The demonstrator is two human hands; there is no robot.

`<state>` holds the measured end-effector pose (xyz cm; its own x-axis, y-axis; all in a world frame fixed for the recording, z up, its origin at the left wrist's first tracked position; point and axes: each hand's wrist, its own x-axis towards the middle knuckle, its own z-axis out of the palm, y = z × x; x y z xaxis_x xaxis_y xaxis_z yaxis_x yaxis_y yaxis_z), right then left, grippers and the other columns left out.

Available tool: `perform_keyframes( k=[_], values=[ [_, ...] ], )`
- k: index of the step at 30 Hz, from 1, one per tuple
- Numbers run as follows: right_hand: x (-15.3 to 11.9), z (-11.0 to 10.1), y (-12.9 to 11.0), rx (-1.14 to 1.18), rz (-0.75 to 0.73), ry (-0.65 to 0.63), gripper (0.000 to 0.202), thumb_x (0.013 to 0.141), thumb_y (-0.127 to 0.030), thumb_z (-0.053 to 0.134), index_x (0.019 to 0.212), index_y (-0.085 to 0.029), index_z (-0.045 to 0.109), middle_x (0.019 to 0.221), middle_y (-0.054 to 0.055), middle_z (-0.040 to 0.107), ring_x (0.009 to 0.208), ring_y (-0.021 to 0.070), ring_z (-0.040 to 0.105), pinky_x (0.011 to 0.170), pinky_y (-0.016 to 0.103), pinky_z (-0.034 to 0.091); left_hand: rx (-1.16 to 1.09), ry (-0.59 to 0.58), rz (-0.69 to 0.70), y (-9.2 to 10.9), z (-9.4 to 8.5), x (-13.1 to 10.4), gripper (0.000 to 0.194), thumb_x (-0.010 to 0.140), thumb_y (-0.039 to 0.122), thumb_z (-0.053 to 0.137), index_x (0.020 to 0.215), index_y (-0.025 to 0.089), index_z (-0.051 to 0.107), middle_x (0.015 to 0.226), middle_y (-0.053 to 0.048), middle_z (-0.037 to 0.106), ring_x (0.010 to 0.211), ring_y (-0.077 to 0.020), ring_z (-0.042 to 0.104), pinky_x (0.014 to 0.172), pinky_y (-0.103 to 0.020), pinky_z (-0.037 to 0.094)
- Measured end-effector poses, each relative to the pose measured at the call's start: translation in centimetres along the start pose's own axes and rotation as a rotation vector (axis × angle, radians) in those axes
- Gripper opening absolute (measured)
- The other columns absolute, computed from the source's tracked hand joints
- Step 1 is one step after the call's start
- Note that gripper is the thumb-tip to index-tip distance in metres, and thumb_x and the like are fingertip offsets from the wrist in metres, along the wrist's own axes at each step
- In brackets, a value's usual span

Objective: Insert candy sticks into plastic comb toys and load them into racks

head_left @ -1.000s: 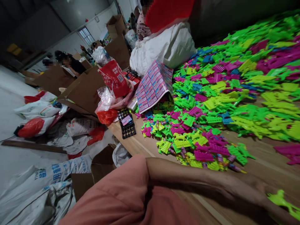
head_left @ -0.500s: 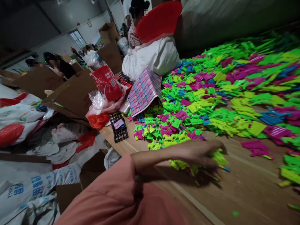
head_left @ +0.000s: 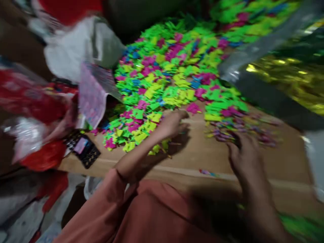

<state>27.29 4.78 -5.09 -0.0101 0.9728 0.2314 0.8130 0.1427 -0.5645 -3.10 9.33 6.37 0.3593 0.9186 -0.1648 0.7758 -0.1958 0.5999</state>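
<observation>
Now, left hand: at the near edge of the pieces (head_left: 138, 119), fingers curled down; blur hides the grip of the left hand (head_left: 178, 124), so I cannot tell whether it holds anything.
Right hand: thumb apart from the fingers, the right hand (head_left: 244, 145) reaching in at the small sticks (head_left: 222, 133); whether it pinches one, I cannot tell.
Pieces: heaped across the back of the worktop (head_left: 197, 152), probably so either arm can reach them.
Sticks: mostly just in front of the right-hand pieces, perhaps grouped to stay sorted; one loose stick (head_left: 209, 173) lies nearer the body.
Bare strip: between the hands, seemingly left as elbow room.
Sheet: the printed sheet (head_left: 92, 96) stands bent at the heap's left end, propped tent-like, likely by its fold.
Tray: the black tray (head_left: 86, 152) sits at the left, near the edge, apparently out of the way.
</observation>
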Motion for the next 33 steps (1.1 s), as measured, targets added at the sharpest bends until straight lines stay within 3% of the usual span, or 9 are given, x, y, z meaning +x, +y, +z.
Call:
perform_keyframes(
  k=[3, 8, 12, 15, 18, 24, 29, 33],
  values=[
    [-2.2, -1.1, 2.5, 0.016, 0.061, 0.0, 0.038, 0.107, -0.038, 0.06, 0.137, -0.021, 0.076, 0.129, 0.025, 0.073, 0.127, 0.0433, 0.07, 0.113, 0.064, 0.058, -0.018, 0.026, -0.068, -0.2, 1.0, 3.3, 0.028, 0.105, 0.019, 0.07, 0.132, 0.017, 0.075, 0.141, -0.016, 0.081, 0.129, -0.0299, 0.076, 0.112, -0.043, 0.059],
    [-2.4, -0.7, 2.2, 0.044, 0.048, 0.042, 0.032, 0.106, -0.036, 0.061, 0.13, -0.024, 0.079, 0.123, 0.018, 0.068, 0.12, 0.0378, 0.069, 0.111, 0.059, 0.058, 0.0, 0.034, -0.076, 0.8, 2.9, 8.3, 0.024, 0.101, 0.014, 0.064, 0.12, 0.018, 0.079, 0.122, -0.013, 0.085, 0.111, -0.0276, 0.076, 0.1, -0.041, 0.057],
    [-2.4, -0.7, 1.2, 0.045, 0.039, 0.054, 0.032, 0.11, -0.036, 0.06, 0.13, -0.022, 0.082, 0.122, 0.019, 0.066, 0.117, 0.0361, 0.068, 0.108, 0.055, 0.058, 0.02, 0.057, -0.044, 2.3, 4.9, 11.7, 0.028, 0.106, 0.019, 0.063, 0.129, 0.013, 0.077, 0.131, -0.019, 0.081, 0.12, -0.0302, 0.074, 0.107, -0.041, 0.055],
    [-2.5, -0.7, 0.9, 0.046, 0.044, 0.019, 0.032, 0.11, -0.036, 0.06, 0.128, -0.023, 0.083, 0.116, 0.016, 0.067, 0.114, 0.0358, 0.068, 0.106, 0.055, 0.059, 0.071, 0.055, 0.012, 3.0, 6.5, 13.2, 0.047, 0.105, 0.021, 0.073, 0.15, 0.01, 0.068, 0.152, -0.023, 0.072, 0.14, -0.0339, 0.068, 0.117, -0.042, 0.052],
    [-2.5, -0.8, 0.8, 0.032, 0.042, -0.03, 0.029, 0.109, -0.036, 0.061, 0.122, -0.023, 0.083, 0.111, 0.014, 0.068, 0.115, 0.0376, 0.067, 0.105, 0.057, 0.059, 0.169, 0.014, 0.051, 3.0, 7.5, 13.6, 0.062, 0.096, 0.023, 0.086, 0.154, 0.015, 0.065, 0.165, -0.023, 0.063, 0.156, -0.04, 0.056, 0.125, -0.045, 0.048],
    [-2.6, -0.8, 0.5, 0.067, 0.031, -0.06, 0.024, 0.108, -0.037, 0.064, 0.115, -0.023, 0.082, 0.114, 0.016, 0.07, 0.115, 0.0367, 0.069, 0.105, 0.054, 0.06, 0.176, -0.033, 0.044, 1.7, 6.8, 12.3, 0.04, 0.09, 0.015, 0.084, 0.129, 0.016, 0.074, 0.149, -0.021, 0.069, 0.137, -0.0408, 0.067, 0.117, -0.05, 0.055],
    [-2.5, -0.2, -0.3, 0.077, 0.025, -0.092, 0.03, 0.111, -0.034, 0.059, 0.126, -0.023, 0.082, 0.12, 0.016, 0.074, 0.115, 0.0347, 0.072, 0.105, 0.051, 0.062, 0.153, 0.02, 0.072, 1.6, 6.7, 11.9, 0.051, 0.092, 0.017, 0.085, 0.141, 0.017, 0.068, 0.154, -0.021, 0.066, 0.14, -0.036, 0.065, 0.119, -0.048, 0.054],
    [-2.8, -0.3, -0.9, 0.012, 0.041, -0.168, 0.033, 0.111, -0.038, 0.06, 0.129, -0.021, 0.082, 0.12, 0.018, 0.073, 0.114, 0.0368, 0.072, 0.1, 0.051, 0.061, 0.187, 0.003, 0.1, 1.8, 6.9, 12.4, 0.036, 0.094, 0.018, 0.084, 0.128, 0.013, 0.076, 0.148, -0.024, 0.067, 0.134, -0.04, 0.067, 0.111, -0.046, 0.054]
  ],
)
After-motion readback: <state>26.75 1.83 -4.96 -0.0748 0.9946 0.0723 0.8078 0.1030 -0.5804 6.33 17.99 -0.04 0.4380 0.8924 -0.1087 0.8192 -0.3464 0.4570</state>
